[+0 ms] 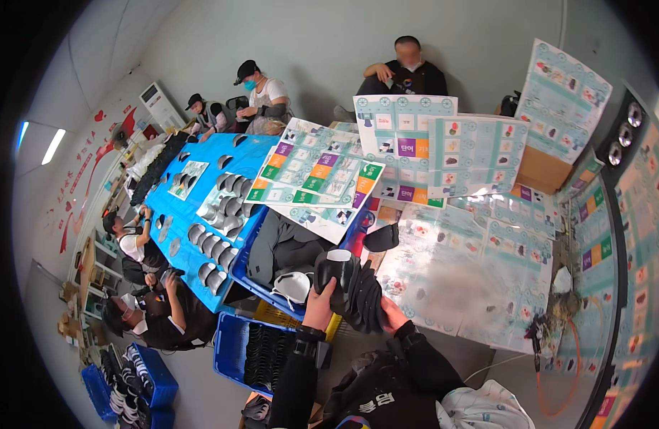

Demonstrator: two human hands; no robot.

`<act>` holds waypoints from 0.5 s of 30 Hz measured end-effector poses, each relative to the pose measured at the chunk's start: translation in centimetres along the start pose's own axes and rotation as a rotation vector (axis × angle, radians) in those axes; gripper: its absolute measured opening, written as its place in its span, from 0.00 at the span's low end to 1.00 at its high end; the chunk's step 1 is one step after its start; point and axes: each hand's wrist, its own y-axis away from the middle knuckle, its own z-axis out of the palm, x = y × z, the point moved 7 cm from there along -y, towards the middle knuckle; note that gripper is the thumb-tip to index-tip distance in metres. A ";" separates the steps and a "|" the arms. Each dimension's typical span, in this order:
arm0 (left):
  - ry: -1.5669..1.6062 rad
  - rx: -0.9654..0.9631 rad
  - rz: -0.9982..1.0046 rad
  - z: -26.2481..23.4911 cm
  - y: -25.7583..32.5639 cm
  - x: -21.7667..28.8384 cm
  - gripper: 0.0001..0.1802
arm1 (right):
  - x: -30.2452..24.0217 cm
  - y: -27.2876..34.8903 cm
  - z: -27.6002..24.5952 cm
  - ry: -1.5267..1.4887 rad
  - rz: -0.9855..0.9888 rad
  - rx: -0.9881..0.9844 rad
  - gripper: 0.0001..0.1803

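Note:
Both my hands are around a nested stack of black curved pieces (pixel 362 293), shaped like cap brims. My left hand (pixel 319 306) grips the stack's left end, beside a piece with a pale, shiny patch. At its lower right end, my right hand (pixel 394 315) closes around the edge; some of its fingers are hidden. Just beyond the stack, a single black curved piece (pixel 382 239) lies at the edge of the board-covered worktop. Left of my left hand, a white cup-shaped mask (pixel 294 287) rests on dark cloth (pixel 283 247) in a blue crate (pixel 238 270).
Printed boards (pixel 480 272) cover the worktop, and others stand upright behind. A blue table (pixel 190 239) holds rows of grey curved pieces, with several people around it. Another blue crate (pixel 219 347) is packed with black pieces. An orange hose (pixel 577 365) hangs at right.

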 end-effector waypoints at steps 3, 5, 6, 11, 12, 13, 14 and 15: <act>-0.171 0.069 0.033 0.1 -4.8 -1.4 0.22 | -1.5 -3.8 -1.3 -0.054 -0.011 0.006 0.30; -0.502 0.037 0.141 1.3 -9.2 -1.5 0.25 | -1.6 -7.2 -2.4 -0.247 0.096 0.096 0.34; -0.570 0.000 0.240 2.1 -10.4 -1.8 0.27 | -2.2 -8.5 -2.3 -0.238 0.076 0.025 0.34; -0.646 0.003 0.179 2.2 -16.3 -4.3 0.31 | -2.3 -13.9 -5.1 -0.357 0.149 0.126 0.40; -0.660 0.025 0.138 2.0 -17.2 -4.5 0.31 | -2.3 -15.0 -5.9 -0.366 0.098 0.165 0.41; -0.752 0.021 0.203 2.3 -17.9 -4.1 0.31 | -2.0 -16.0 -6.6 -0.377 0.087 0.185 0.39; -0.756 0.054 0.192 2.2 -18.6 -4.0 0.31 | -1.0 -16.5 -7.5 -0.369 0.130 0.256 0.39; -1.046 0.117 0.149 2.0 -19.4 -4.1 0.32 | 0.2 -17.1 -8.5 -0.347 0.205 0.330 0.38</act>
